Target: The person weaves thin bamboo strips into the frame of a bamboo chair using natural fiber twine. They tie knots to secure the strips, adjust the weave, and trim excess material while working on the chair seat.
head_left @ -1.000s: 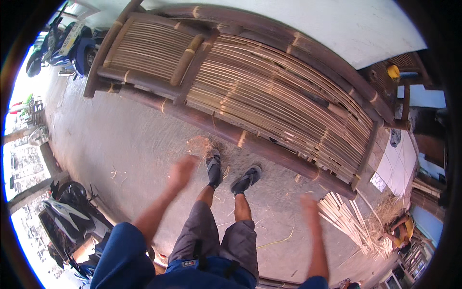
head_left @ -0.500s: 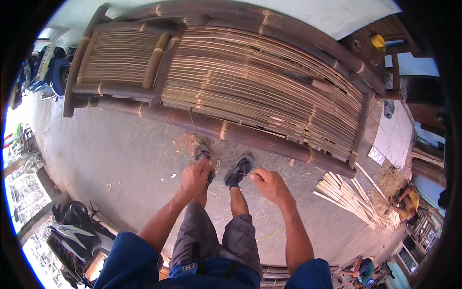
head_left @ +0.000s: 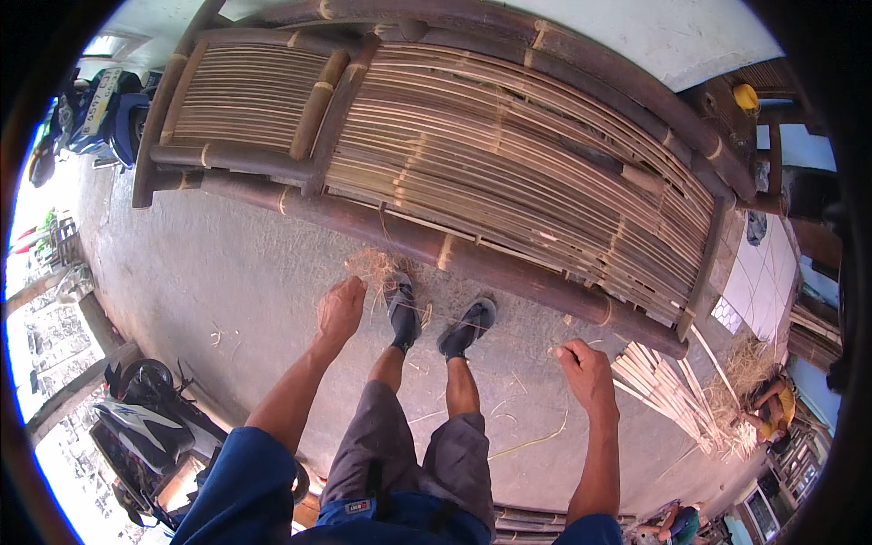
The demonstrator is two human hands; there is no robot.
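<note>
My left hand (head_left: 341, 309) is closed in a fist in front of my left foot, held above the floor. Further right, my right hand (head_left: 588, 371) is closed too, thumb and finger pinched. A thin pale strand (head_left: 463, 328) appears to stretch between the two hands, faint against the floor and my sandalled feet. Beyond them stands a long dark bamboo bench (head_left: 418, 243) with a slatted seat; neither hand touches it. By my left foot lies a tangle of brown fibres (head_left: 372, 263).
A bundle of split bamboo strips (head_left: 668, 391) lies at the right, near a seated person in yellow (head_left: 777, 406). Another person (head_left: 683, 522) is at the lower right. Motorbikes stand at the far left (head_left: 109, 118) and lower left (head_left: 145, 422). A yellowish strip (head_left: 531, 442) lies on the floor.
My hands have moved wider apart, left hand leftward and up, right hand rightward and slightly down. Both stay closed. The whole view has shifted slightly.
</note>
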